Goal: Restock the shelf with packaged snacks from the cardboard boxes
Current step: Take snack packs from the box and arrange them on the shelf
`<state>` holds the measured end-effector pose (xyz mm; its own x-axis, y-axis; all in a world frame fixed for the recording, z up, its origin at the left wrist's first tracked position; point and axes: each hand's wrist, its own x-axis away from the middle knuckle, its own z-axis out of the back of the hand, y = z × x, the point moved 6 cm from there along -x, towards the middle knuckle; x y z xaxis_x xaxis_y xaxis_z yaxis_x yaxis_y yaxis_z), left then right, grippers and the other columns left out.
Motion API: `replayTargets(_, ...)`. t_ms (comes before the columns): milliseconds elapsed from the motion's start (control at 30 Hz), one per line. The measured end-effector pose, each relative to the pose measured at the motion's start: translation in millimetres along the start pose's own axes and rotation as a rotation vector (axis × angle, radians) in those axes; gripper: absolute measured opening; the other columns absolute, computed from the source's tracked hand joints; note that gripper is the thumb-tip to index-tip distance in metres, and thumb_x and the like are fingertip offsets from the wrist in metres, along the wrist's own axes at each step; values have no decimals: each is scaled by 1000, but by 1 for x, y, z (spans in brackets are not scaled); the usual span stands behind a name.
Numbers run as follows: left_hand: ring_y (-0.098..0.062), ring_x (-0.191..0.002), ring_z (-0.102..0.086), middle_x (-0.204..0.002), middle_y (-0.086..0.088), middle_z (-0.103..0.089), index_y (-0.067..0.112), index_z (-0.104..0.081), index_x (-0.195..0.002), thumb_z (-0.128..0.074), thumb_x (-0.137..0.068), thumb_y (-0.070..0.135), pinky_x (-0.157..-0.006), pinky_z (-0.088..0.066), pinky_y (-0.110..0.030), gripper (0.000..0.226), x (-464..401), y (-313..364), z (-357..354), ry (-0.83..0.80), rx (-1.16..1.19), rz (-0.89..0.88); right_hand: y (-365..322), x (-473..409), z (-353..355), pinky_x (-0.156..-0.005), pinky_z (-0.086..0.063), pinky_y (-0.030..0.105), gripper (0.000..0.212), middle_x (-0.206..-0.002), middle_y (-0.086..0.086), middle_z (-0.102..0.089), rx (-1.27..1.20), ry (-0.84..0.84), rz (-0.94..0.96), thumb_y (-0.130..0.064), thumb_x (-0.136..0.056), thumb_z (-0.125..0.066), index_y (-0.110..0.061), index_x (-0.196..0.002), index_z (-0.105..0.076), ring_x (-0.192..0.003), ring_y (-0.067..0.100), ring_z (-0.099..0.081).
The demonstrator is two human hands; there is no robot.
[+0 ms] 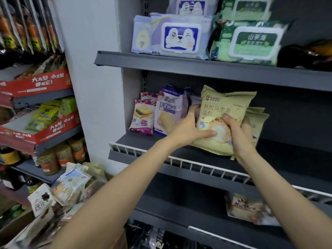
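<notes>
Your right hand [237, 135] has its fingers [226, 118] curled over the front of the yellow bread packet [222, 112], with the rest of the hand wrapped round its lower right edge, so that packet is firmly gripped. Your left hand [190, 129] lies against the packet's left side, thumb stretched flat across its lower front and fingers reaching behind toward the purple packets [169, 112]; it steadies more than it grips. The packet stands upright just above the middle shelf [206, 157], leaning on more yellow packets [256, 119] behind it to the right. My reading is that restocking is partly done: the left end of this shelf holds the purple packets and the seaweed sandwich packets [142, 115], the yellow stack is begun, and the whole right stretch of the shelf is bare. Plenty is left, since the cardboard box [16, 229] near you at lower left is heaped with loose snack bags [70, 186], and the shelf below carries only a single pale packet [248, 209]. The white wire rail [179, 159] along the shelf's front edge stands in the way, so packets must be lifted over it. The upper shelf [197, 68], stacked with wet-wipe packs [179, 36], limits headroom. To the far left, red display cartons [37, 83] sit well apart.
</notes>
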<state>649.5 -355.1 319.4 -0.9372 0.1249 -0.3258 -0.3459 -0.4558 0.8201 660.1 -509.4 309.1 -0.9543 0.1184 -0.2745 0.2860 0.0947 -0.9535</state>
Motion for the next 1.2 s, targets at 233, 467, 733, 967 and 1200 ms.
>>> replayTargets(233,-21,-110,-58,-122,-4,-59,13,-26,-137,-78,-74,26,-93,-47,-33,83,-11,25,-76,7,-69,10,-12,-8,73,-93,-50,35,33,-113,1,-63,248,51,118,-23,-87,-65,-22,-116,-50,-105,19,-62)
replayTargets(467,-15,-115,-51,-127,-2,-54,11,-22,-142,-74,-80,22,-85,-36,-18,82,1,2,-119,-44,-70,188,10,5,94,-99,-30,17,86,-142,17,-28,616,14,144,-7,-82,-66,-13,-149,-14,-128,27,-37)
replayTargets(733,-26,-118,-53,-130,-10,-54,7,-37,-133,-67,-81,10,-93,-41,-24,60,10,17,-110,44,-291,172,-1,24,72,-105,-39,35,59,-149,13,-19,1234,-160,459,-13,-87,-61,-11,-140,-36,-136,27,-21)
replayTargets(967,-30,-94,-60,-104,-8,-63,12,-54,-115,-52,-88,15,-76,-49,-41,28,101,15,-38,318,-675,71,2,85,-1,-91,-45,37,29,-115,7,-57,870,-469,472,-11,-91,-52,-12,-118,-58,-109,22,-52)
replayTargets(1200,-26,-81,-63,-83,-6,-68,14,-62,-97,-52,-91,27,-65,-49,-35,18,270,-80,63,470,-660,470,58,212,-142,-76,-52,38,18,-98,2,-67,761,-873,367,-19,-93,-52,-20,-103,-66,-89,19,-62)
